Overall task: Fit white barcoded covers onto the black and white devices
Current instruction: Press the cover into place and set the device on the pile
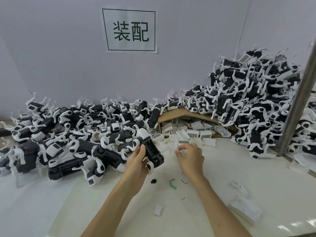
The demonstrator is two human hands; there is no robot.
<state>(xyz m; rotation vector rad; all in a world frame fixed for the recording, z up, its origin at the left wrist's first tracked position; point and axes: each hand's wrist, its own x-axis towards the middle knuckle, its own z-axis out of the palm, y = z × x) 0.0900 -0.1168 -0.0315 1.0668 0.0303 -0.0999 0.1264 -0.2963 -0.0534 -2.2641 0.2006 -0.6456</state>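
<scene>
Over table (239,170), left fingers (141,150) round device (143,134), right fingers (185,147) curled

one black and white device (151,148), underside up with its slot seemingly uncovered, sits tilted in the left hand (138,160). white barcoded covers (192,134) lie loosely heaped just behind it; other devices (107,155) pile at both sides.

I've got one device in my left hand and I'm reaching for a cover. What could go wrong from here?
The tall heap of black and white devices at right rests on the brown cardboard box holding the white barcoded covers; digging there with the right hand might start a slide. The left hand grips the held black and white device along one side, so pressing a cover on could twist it loose.
</scene>
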